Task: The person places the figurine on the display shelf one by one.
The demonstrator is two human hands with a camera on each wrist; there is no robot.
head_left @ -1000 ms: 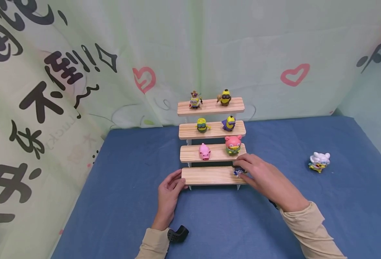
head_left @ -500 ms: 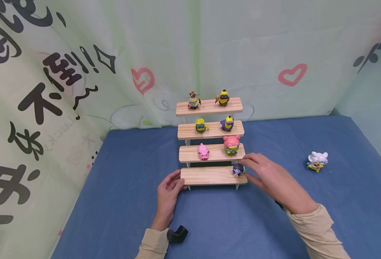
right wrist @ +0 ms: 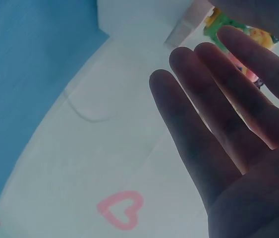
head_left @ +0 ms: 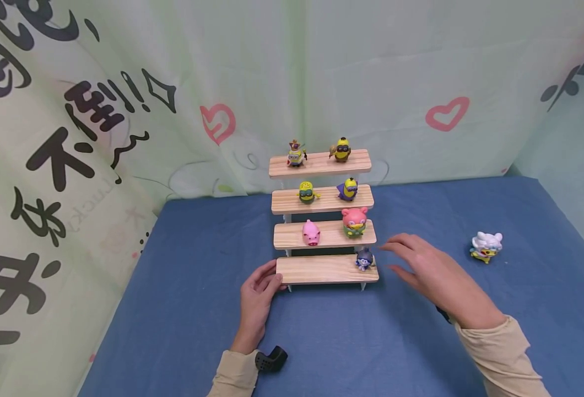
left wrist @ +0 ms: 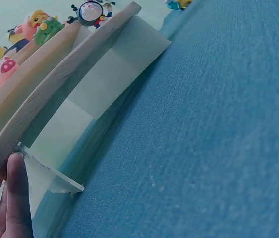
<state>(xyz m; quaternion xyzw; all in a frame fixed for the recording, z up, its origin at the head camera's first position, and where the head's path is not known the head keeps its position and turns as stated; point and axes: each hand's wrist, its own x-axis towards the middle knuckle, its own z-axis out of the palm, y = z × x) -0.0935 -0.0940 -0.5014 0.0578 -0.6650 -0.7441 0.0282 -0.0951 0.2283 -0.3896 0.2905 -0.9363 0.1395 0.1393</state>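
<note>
A stepped wooden display shelf (head_left: 317, 269) stands on the blue cloth. My left hand (head_left: 258, 298) pinches the left end of its lowest board; the left wrist view shows the thumb (left wrist: 18, 186) against that board end. On the same board, at the right end, a small dark-haired figurine (head_left: 364, 259) sits upright. Just right of it, apart from the shelf, my right hand (head_left: 428, 278) hovers with nothing in it. Its fingers (right wrist: 194, 119) look extended and slightly spread in the right wrist view.
One board up are a pink pig figurine (head_left: 311, 233) and a pink-eared figurine (head_left: 354, 223). Several yellow figurines occupy the two upper boards. Off to the right, a white-topped figurine (head_left: 486, 246) rests on the blue cloth (head_left: 331, 342). A printed curtain (head_left: 371, 71) hangs behind.
My right hand has let go of the dark-haired figurine and drawn away to the right. The figurine stays on the lowest board. My left hand keeps its place at the board end.
</note>
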